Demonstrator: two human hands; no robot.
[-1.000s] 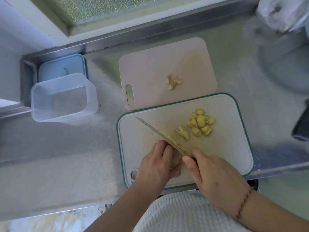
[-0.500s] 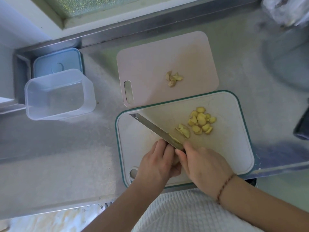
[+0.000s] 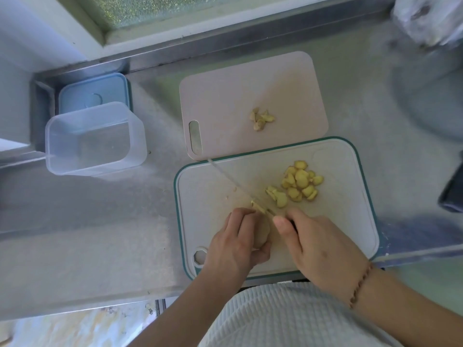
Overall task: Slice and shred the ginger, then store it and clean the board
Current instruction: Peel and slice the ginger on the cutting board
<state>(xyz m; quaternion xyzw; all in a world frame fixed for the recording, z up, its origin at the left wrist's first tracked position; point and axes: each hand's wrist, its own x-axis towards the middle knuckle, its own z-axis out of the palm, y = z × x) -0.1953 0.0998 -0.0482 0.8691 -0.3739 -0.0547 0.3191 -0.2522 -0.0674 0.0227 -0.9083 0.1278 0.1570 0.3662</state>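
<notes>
On the green-rimmed white cutting board [image 3: 345, 221], my left hand [image 3: 238, 241] grips a pale piece of ginger [image 3: 263, 231] with curled fingers. My right hand [image 3: 318, 244] holds the knife [image 3: 233, 182] by its handle, the blade set edge-down on the ginger's far end, its tip reaching the board's far edge. A fresh thin slice [image 3: 258, 206] clings beside the blade. A pile of yellow ginger slices [image 3: 298, 184] lies to the right of the knife.
A pink board [image 3: 225, 96] behind carries several ginger peel scraps [image 3: 260, 118]. A clear plastic container [image 3: 95, 139] stands at the left on the steel counter, its blue lid [image 3: 92, 93] behind it. A blurred pot [image 3: 431, 83] is at far right.
The knife has swung from lying flatter to edge-down and its tip has moved forward to the board's far edge. My right hand shifted slightly; the left hand kept its grip on the ginger.
</notes>
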